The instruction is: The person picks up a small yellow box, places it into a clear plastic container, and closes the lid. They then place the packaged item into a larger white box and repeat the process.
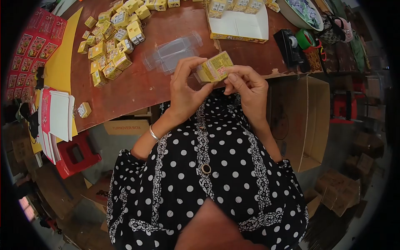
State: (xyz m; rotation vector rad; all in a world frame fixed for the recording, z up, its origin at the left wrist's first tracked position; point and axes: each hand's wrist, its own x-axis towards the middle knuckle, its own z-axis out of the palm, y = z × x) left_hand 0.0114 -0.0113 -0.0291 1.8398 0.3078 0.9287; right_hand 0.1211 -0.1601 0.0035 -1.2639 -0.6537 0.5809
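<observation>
I hold a small yellow box (215,66) between both hands, just off the near edge of the desk (137,83) and above my lap. My left hand (186,89) grips its left end, fingers curled over the top; my right hand (246,87) pinches its right end with thumb and fingertips. The box's long axis runs left to right, tilted so its right end sits higher and farther from me. Both hands touch it, neither clearly nearer. A clear sleeve (173,52) lies flat on the desk just beyond the box, toward the left hand. A heap of like boxes (112,37) lies farther left of the box; an open carton (239,23) stands beyond it; a tape dispenser (293,46) sits to its right, and a cardboard case (304,121) stands on the floor nearer to me there.
</observation>
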